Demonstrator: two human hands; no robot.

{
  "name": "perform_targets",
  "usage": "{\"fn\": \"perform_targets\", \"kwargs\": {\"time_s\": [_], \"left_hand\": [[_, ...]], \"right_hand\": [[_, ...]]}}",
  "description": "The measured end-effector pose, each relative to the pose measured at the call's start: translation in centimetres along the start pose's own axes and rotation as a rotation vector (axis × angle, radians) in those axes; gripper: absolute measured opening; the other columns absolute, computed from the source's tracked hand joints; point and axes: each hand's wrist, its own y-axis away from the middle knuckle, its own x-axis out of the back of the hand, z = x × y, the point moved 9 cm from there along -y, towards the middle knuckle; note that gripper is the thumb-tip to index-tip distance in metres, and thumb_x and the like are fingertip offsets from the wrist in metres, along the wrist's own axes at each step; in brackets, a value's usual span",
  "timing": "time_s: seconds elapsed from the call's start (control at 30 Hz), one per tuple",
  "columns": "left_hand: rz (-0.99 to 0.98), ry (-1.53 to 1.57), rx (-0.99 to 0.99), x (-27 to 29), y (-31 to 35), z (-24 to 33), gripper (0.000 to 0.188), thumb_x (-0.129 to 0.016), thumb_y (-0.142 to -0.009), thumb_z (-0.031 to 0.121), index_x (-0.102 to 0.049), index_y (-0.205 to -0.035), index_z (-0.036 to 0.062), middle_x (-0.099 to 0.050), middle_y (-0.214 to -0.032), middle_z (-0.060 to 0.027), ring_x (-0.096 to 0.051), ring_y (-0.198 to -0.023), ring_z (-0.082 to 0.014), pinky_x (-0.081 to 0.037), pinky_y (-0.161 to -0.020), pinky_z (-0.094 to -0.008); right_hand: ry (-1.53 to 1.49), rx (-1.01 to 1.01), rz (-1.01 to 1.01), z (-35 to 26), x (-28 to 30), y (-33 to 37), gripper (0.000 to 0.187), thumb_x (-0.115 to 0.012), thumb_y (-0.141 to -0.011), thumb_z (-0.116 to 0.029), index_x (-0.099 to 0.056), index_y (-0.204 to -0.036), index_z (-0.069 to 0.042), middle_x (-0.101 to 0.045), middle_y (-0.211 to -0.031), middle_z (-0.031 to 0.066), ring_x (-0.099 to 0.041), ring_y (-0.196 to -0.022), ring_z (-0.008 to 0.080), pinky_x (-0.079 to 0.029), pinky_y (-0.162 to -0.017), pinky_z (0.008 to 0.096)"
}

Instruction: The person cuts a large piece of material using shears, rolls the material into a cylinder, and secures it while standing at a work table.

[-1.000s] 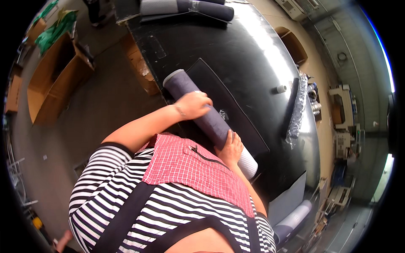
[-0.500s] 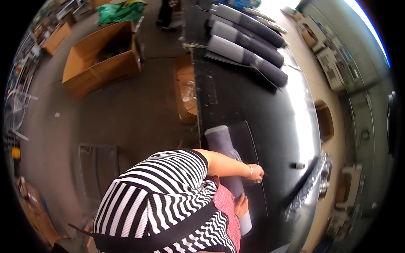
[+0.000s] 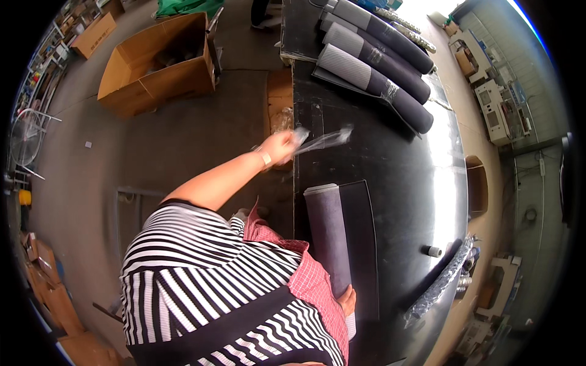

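Note:
My left hand (image 3: 281, 147) is closed on a strip of clear plastic film (image 3: 329, 139), which trails blurred to the right over the table's left edge. Lower down, my right hand (image 3: 348, 301) lies against the near end of a grey-purple rolled mat (image 3: 328, 226), its fingers partly hidden but curved over the roll. A loose dark flap of the mat (image 3: 360, 244) spreads flat to the right of the roll. No film shows around the visible part of this roll.
Several rolled mats (image 3: 378, 58) lie at the table's far end. A black table (image 3: 403, 201) bears a small cylinder (image 3: 434, 251) and a film-wrapped bundle (image 3: 436, 287) at right. Cardboard boxes (image 3: 152, 91) (image 3: 279, 91) stand on the floor at left.
My left hand has swung from over the roll to beyond the table's left edge, carrying the plastic film off the roll. My right hand stays at the roll's near end.

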Motion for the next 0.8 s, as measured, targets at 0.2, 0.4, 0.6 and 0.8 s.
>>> {"fn": "perform_targets", "kwargs": {"time_s": [0.2,0.4,0.6,0.8], "left_hand": [[-0.750,-0.490,-0.050,-7.4,16.8,-12.7,0.027,-0.059,-0.080,0.007,-0.075,-0.100,0.0053,-0.073,-0.088,-0.0183,-0.069,-0.081,-0.0240,-0.053,-0.077,-0.0384],[-0.667,-0.254,0.516,-0.2,15.0,-17.4,0.024,-0.071,-0.089,0.019,-0.075,-0.104,0.0001,-0.073,-0.096,-0.0074,-0.065,-0.082,-0.0156,-0.053,-0.075,-0.0319],[-0.239,-0.152,0.714,2.2,4.4,-25.9,0.033,-0.062,-0.080,-0.009,-0.073,-0.108,0.0014,-0.072,-0.091,-0.0133,-0.068,-0.067,-0.0223,-0.052,-0.049,-0.0330],[0.214,-0.258,1.026,13.0,-10.2,-35.4,0.025,-0.056,-0.089,0.017,-0.074,-0.101,0.0041,-0.071,-0.095,-0.0083,-0.067,-0.085,-0.0238,-0.052,-0.073,-0.0413]], "right_hand": [[-0.045,-0.071,0.025,2.1,-1.7,1.0,0.065,-0.069,-0.085,-0.041,-0.053,-0.139,-0.009,-0.057,-0.133,0.0198,-0.056,-0.122,0.0378,-0.044,-0.101,0.0483],[-0.158,-0.164,-0.164,0.9,0.6,-2.2,0.090,-0.088,-0.064,-0.035,-0.049,-0.140,-0.009,-0.048,-0.141,0.0199,-0.044,-0.134,0.0382,-0.034,-0.111,0.0505],[-0.152,-0.314,-0.231,2.1,1.5,-0.1,0.096,-0.092,-0.057,-0.030,-0.049,-0.141,-0.013,-0.046,-0.144,0.0181,-0.042,-0.136,0.0385,-0.033,-0.113,0.0504],[-0.202,-0.334,-0.218,0.7,1.8,-2.4,0.090,-0.088,-0.061,-0.020,-0.050,-0.142,-0.015,-0.046,-0.144,0.0171,-0.042,-0.137,0.0382,-0.034,-0.114,0.0495]]}}
